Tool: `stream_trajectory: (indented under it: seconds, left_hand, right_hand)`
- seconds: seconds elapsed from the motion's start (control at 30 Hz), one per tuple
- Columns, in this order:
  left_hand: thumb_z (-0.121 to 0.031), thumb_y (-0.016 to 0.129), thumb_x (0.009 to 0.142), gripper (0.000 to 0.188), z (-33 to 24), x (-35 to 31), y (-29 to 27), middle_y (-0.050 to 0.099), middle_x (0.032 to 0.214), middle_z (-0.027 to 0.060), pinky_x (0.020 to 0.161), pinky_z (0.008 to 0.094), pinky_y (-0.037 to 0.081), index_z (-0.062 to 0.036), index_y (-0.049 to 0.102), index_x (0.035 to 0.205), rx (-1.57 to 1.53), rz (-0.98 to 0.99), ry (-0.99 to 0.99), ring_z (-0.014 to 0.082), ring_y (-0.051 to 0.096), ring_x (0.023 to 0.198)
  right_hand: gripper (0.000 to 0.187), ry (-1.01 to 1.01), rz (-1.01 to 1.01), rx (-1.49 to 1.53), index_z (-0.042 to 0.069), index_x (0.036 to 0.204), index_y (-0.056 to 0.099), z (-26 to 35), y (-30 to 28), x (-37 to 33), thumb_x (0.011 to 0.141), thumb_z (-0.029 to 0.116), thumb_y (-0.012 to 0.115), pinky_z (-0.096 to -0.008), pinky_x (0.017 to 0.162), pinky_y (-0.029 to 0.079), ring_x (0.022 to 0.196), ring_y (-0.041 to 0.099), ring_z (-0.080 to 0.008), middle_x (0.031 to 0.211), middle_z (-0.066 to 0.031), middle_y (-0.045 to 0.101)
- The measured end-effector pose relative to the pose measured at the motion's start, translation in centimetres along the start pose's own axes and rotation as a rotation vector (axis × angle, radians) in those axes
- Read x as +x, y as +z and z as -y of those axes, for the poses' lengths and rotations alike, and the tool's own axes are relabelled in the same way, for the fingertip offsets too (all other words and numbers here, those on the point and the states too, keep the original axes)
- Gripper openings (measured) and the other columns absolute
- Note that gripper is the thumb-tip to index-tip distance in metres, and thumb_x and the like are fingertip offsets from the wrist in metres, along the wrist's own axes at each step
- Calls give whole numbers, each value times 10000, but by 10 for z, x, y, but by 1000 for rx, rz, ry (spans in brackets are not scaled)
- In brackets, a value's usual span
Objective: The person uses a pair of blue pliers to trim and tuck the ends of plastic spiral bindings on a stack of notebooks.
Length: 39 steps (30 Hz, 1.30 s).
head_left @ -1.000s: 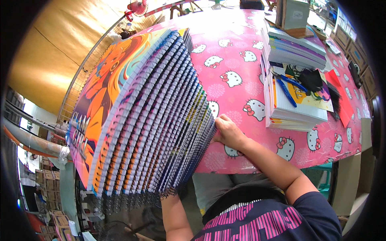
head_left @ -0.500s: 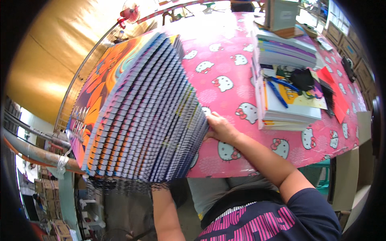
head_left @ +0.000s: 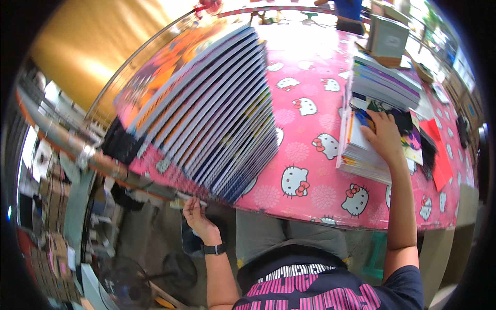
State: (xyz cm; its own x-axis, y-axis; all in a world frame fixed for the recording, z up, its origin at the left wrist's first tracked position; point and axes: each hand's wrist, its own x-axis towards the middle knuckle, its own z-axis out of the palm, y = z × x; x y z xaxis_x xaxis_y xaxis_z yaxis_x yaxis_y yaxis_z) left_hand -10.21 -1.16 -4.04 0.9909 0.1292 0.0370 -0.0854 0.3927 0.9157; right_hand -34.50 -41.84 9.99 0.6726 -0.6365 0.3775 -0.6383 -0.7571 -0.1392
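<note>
A large leaning stack of wire-bound notebooks (head_left: 212, 113) with orange illustrated covers stands on the left of the pink table. My left hand (head_left: 199, 219) is below the table's front edge, beside the stack's near corner. Its fingers are curled by a small pale item I cannot make out. On the right, my right hand (head_left: 383, 135) reaches over a pile of white-paged books (head_left: 364, 150). Its thumb and fingers close round blue-handled pliers (head_left: 363, 120), mostly covered by the hand. A black item (head_left: 403, 120) lies beside them on the pile.
Behind the pile is another stack of books (head_left: 387, 85), with a grey box (head_left: 387, 39) farther back. A red sheet (head_left: 438, 160) lies at the right. A metal rail (head_left: 67, 134) runs along the left side. A person in blue (head_left: 349, 10) is at the far edge.
My right hand has left the notebook stack and moved right onto the pliers. My left hand has come out from under the stack's near edge. The notebooks now sit farther back on the table.
</note>
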Motion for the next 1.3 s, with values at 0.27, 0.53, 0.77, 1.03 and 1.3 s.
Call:
stream_trajectory:
  seconds: [0.27,0.53,0.77,1.03,1.3]
  left_hand:
    - [-12,553,853,295,-39,-102,-5,535,1120,81,807,257,420,-11,511,1145,240,145,413,143,510,943]
    - [-267,530,941,490,-62,-138,71,529,1224,158,907,312,402,-2,431,1341,224,937,164,225,522,1095]
    - [-221,412,986,429,-65,-134,82,533,1235,178,978,356,369,33,450,1330,340,780,338,291,503,1130]
    - [-58,543,862,262,-74,-107,35,585,1144,138,904,327,416,23,603,1103,298,775,169,212,534,1061]
    - [-124,743,785,302,-79,-50,59,575,931,60,748,263,422,23,579,992,370,336,546,151,513,818]
  right_hand:
    - [287,80,-383,286,5,1116,604,-11,-5,6,935,199,494,-341,728,482,789,633,-294,936,-172,661]
    - [226,-191,34,1193,5,1133,584,135,-11,-115,954,104,487,-232,638,435,715,541,-98,808,-29,611]
    - [642,-7,497,1802,15,1429,228,211,49,-149,948,315,527,-269,937,346,1040,422,-121,1140,-37,427]
    - [680,66,770,1770,50,1388,318,212,49,-132,829,178,684,-342,891,414,1007,519,-178,1095,-65,495]
    - [458,-302,190,975,32,1088,591,233,32,-85,666,142,730,-393,805,456,902,577,-285,926,-124,626]
